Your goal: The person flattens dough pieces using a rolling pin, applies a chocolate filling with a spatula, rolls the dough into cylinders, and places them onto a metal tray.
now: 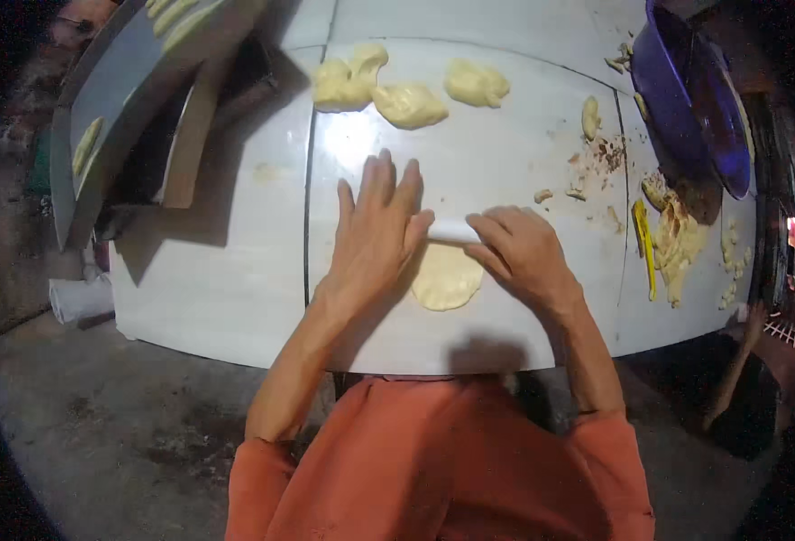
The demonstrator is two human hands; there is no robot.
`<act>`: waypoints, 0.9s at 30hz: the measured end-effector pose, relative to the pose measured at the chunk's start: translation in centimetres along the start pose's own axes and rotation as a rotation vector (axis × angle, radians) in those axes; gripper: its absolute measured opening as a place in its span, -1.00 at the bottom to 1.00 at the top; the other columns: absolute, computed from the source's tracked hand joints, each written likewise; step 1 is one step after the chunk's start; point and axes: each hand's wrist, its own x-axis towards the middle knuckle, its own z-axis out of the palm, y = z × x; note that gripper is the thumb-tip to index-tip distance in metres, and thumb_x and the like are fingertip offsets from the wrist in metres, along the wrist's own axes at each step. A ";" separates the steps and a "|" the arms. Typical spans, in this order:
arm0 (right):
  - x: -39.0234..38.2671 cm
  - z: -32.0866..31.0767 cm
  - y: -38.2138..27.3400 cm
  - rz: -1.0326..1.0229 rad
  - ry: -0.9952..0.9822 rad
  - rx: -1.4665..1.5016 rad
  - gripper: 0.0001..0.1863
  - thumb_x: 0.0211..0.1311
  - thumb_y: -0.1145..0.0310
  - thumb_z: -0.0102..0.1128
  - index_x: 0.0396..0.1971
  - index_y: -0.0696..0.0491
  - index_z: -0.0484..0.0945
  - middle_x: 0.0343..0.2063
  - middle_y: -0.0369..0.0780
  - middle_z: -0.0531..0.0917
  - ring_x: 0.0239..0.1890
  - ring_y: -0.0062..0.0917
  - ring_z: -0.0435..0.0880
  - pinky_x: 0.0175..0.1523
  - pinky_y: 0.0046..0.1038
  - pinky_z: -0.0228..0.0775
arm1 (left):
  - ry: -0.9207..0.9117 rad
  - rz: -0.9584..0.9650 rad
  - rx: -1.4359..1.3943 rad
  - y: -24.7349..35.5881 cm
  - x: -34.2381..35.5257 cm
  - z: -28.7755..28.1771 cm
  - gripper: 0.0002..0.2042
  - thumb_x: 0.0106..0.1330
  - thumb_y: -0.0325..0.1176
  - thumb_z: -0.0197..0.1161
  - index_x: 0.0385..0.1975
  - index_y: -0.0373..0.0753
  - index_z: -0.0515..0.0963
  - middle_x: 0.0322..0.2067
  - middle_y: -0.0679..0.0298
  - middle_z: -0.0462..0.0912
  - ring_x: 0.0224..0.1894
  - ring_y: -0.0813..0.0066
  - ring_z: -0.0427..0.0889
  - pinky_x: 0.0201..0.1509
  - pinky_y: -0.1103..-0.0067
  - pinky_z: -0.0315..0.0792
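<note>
A flattened round of pale yellow dough point(447, 281) lies on the white table in front of me. Across its far edge rests a short white rolling pin point(452, 230). Its ends are hidden by my hands. My left hand point(375, 225) lies flat at the pin's left end, its fingers stretched forward and apart, thumb beside the pin. The fingers of my right hand point(519, 248) are bent over the right end of the pin, gripping it. Beyond my hands sit several soft dough lumps point(411, 105), one of them a separate piece point(476, 83) to the right.
A grey tray point(118, 99) with dough strips leans on a wooden support at left. At right stand a purple basin point(681, 86), a yellow tool point(643, 248) and a messy dough mass point(680, 243). Crumbs point(605, 153) are scattered near it. The table's edge point(235, 359) is close to me.
</note>
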 end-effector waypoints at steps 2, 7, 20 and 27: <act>-2.0 0.4 -0.5 -0.051 0.181 0.033 -0.50 0.21 0.10 0.36 0.12 -0.02 0.59 0.06 -0.08 0.61 -0.02 -0.21 0.66 0.10 -0.14 0.45 | 0.018 0.063 0.009 0.0 -1.6 -0.5 -0.36 0.51 -0.08 0.10 0.51 -0.23 0.18 0.49 -0.24 0.06 0.56 -0.21 0.00 0.53 -0.19 -0.15; -2.8 1.9 -2.1 -0.154 0.216 -0.095 -0.38 0.31 0.01 0.25 0.31 -0.03 0.47 0.31 -0.08 0.47 0.31 -0.19 0.46 0.39 -0.04 0.22 | 0.072 0.165 0.174 0.3 -2.8 1.4 -0.39 0.51 0.00 0.08 0.48 -0.14 0.27 0.51 -0.07 0.12 0.57 -0.08 0.03 0.53 -0.17 -0.09; -10.9 8.7 -4.6 0.007 0.324 -0.201 -0.31 0.11 0.04 0.44 0.30 -0.26 0.48 0.08 -0.28 0.59 0.12 -0.38 0.56 0.28 -0.08 0.29 | -0.026 0.095 0.060 3.2 -14.8 4.1 -0.27 0.32 -0.03 0.32 0.43 -0.24 0.29 0.44 -0.07 0.29 0.50 -0.15 0.20 0.47 -0.27 -0.06; -5.1 5.7 -1.8 0.023 0.287 -0.140 -0.37 0.19 0.07 0.40 0.30 -0.23 0.52 0.18 -0.19 0.53 0.22 -0.31 0.47 0.30 -0.06 0.22 | 0.043 0.002 0.218 2.1 -8.7 3.0 -0.32 0.42 0.03 0.21 0.43 -0.24 0.33 0.44 -0.01 0.32 0.51 -0.05 0.22 0.44 -0.36 -0.26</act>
